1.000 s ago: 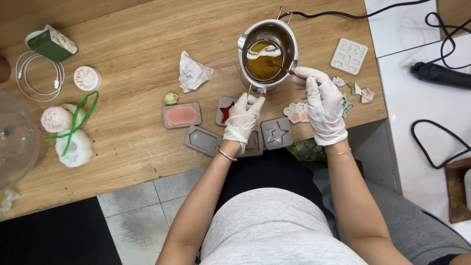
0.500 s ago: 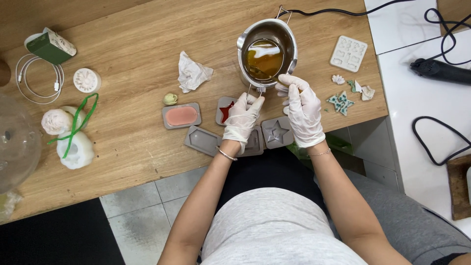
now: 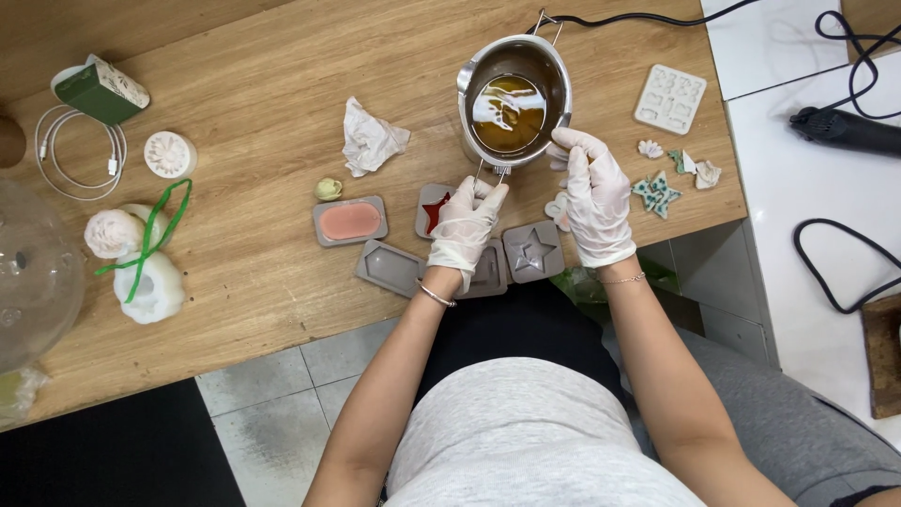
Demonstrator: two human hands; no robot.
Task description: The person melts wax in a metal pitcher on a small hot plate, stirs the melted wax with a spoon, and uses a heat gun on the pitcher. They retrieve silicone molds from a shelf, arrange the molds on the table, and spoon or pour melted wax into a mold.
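Left gloved hand (image 3: 466,223) clamped on the melting pot's wire handle (image 3: 488,173), right gloved hand (image 3: 593,192) fingertips steadying the steel pot (image 3: 513,99), amber liquid inside

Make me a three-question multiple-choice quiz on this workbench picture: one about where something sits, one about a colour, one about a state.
1. Where is the crumpled white tissue?
A. left of the steel melting pot
B. inside it
C. on the floor

2. What colour fills the grey rectangular mould?
A. blue
B. pink
C. black

3. How is the left hand?
A. flat on the wooden table
B. gripping the pot's wire handle
C. holding a cable

Answers: 1 A, tissue lies on the wood left of the pot. 2 B, pink filling shows. 3 B, gloved fingers close on the handle, while the right hand touches the rim.
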